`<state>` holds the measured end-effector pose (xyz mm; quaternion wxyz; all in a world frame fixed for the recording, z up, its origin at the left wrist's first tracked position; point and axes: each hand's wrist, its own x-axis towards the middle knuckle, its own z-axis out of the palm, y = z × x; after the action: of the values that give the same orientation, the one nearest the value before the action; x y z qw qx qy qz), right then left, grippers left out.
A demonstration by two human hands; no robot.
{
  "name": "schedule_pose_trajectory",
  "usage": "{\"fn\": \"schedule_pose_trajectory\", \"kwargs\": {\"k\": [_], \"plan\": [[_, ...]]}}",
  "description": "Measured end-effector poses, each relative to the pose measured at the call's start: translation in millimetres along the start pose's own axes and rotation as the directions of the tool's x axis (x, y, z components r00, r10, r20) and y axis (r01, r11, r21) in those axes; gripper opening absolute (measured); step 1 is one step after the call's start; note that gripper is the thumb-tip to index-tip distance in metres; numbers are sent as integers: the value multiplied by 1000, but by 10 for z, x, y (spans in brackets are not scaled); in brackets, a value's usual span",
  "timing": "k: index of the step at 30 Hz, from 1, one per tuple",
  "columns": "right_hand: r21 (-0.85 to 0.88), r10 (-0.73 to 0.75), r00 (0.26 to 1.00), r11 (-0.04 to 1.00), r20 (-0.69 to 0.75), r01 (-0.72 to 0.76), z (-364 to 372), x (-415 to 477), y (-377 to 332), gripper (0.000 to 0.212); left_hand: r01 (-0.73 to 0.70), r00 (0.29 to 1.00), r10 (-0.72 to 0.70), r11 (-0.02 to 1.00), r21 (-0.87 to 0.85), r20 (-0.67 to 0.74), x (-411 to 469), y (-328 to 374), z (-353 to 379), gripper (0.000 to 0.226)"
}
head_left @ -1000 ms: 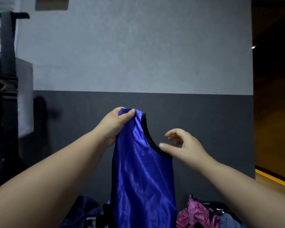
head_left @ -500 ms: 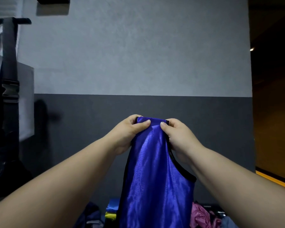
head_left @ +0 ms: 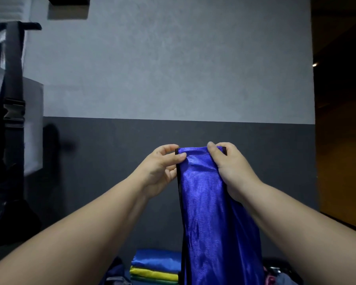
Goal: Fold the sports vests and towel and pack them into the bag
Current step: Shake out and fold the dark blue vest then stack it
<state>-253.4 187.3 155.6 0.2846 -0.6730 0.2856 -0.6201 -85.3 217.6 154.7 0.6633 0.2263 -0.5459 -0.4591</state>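
A shiny blue sports vest point(head_left: 212, 219) with black trim hangs in the air in front of me, its lower part running out of the bottom of the view. My left hand point(head_left: 159, 169) pinches its top left corner between thumb and fingers. My right hand point(head_left: 230, 167) grips the top right corner. Below, at the bottom edge, lies a folded stack of vests point(head_left: 154, 269): blue on top, then yellow, then green. The bag is not clearly made out.
A two-tone grey wall point(head_left: 173, 79) stands close ahead. A black strap with a buckle point(head_left: 13, 112) hangs at the left beside a white sheet. Loose pink and grey cloth point(head_left: 275, 279) shows at the bottom right. A dark opening lies to the right.
My right hand came up from the neckline to the vest's top edge. Both hands then moved apart, spreading the top flat. The view tilted, revealing the folded stack below.
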Motion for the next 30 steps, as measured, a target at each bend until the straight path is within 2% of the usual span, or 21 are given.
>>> {"fn": "schedule_pose_trajectory", "kwargs": {"k": [5,8,11,12,14,17,21,26,28,30], "plan": [[39,-64,998,997,-22,65,-65,-9,27,20,-28,1000,28,999,-35,6,-1,-60,80,32],[110,-48,998,993,-30,51,-89,13,27,17,65,996,-66,998,16,65,-37,-113,118,44],[186,-24,999,982,-21,28,-117,17,15,15,258,955,-275,956,142,115,-116,-193,135,28],[197,-15,1000,980,-20,18,-130,25,24,14,268,952,-285,952,150,109,-129,-208,137,25],[195,-6,1000,981,-13,8,-161,40,43,12,198,973,-211,971,132,95,-113,-231,127,23],[53,22,1000,998,12,-23,-253,91,92,7,82,994,-94,980,180,59,-89,-224,149,20],[-340,1,995,940,105,34,-394,157,58,6,32,998,-49,953,300,49,-92,-256,237,6],[-629,-23,983,766,180,133,-336,68,-65,55,26,999,-40,929,369,31,-98,-329,361,6],[-691,-60,982,702,181,170,-305,20,-92,62,20,999,-37,921,388,35,-105,-355,401,6],[-690,-90,981,700,173,186,-284,-1,-97,60,7,999,-27,909,416,42,-110,-375,428,6]]}}
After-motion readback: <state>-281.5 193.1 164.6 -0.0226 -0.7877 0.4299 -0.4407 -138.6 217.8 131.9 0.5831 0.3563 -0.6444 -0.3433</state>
